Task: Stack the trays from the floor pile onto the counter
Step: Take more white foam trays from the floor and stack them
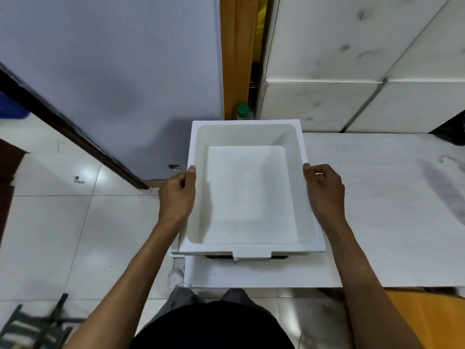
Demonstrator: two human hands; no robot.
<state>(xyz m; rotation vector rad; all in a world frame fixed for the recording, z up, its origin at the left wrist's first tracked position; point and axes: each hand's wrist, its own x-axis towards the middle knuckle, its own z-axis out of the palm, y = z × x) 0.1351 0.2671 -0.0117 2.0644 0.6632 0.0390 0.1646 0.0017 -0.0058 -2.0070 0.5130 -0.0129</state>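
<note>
A white foam tray [247, 137] sits open side up at the left end of the white counter [377, 210]. The edge of another white tray shows just under its near-left corner. My left hand [177, 195] grips the tray's left rim, thumb on top. My right hand [325, 191] grips the right rim the same way. The tray is empty inside. Its near edge has a small notched tab.
White foam boxes [352, 59] are stacked behind the counter at the right. A bottle with a green cap [243, 112] stands behind the tray beside an orange post. A grey wall stands to the left over a tiled floor [63, 235]. A dark metal rack lies bottom left.
</note>
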